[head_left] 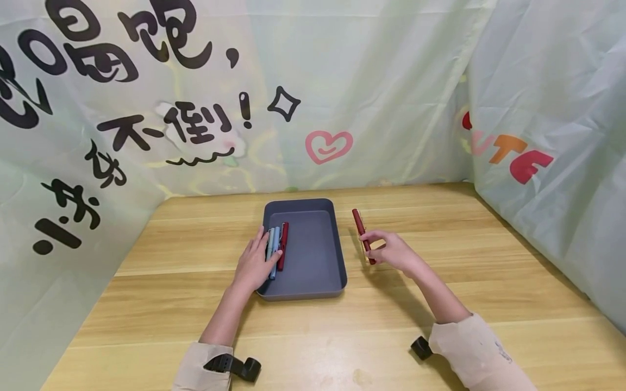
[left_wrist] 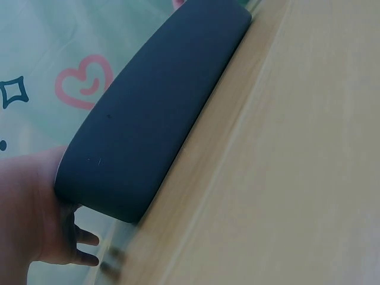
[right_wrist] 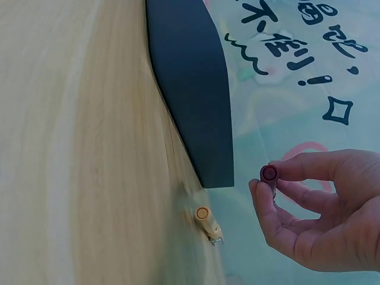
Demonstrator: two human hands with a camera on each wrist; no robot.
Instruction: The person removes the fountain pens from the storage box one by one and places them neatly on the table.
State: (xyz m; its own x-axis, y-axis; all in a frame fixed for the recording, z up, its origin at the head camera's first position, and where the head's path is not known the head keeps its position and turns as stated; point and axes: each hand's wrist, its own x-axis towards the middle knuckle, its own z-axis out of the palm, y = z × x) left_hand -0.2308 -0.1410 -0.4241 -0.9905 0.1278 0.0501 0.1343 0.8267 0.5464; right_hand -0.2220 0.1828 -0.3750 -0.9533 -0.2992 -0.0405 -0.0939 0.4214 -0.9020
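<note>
Head view, held red pen (head_left: 359,222): off the tabletop, to the right of the tray (head_left: 340,247) and outside it, at the left side of the right hand (head_left: 388,251).
Pen's long axis: runs from far to near, its far end leaning slightly left, roughly in line with the tray's right wall.
Right hand: pinches that pen between thumb and fingertips; it is the nearer hand.
Cream pen (right_wrist: 204,217): lies on the table (head_left: 313,339) below the held pen, apart from it in the right wrist view.
Left hand (head_left: 251,267): fingers long and extended at the tray's left wall, thumb reaching over the pens inside; how firmly it presses, I cannot tell.
Pens in tray: pale green (head_left: 269,247), blue (head_left: 277,236) and second red pen (head_left: 285,236), side by side along the left.
Tray edges: raised on every side; the right wall stands between held pen and tray floor.
Room: floor shows from the second red pen across to that wall.
Backdrop: printed cloth (head_left: 381,70) rises behind the table.
</note>
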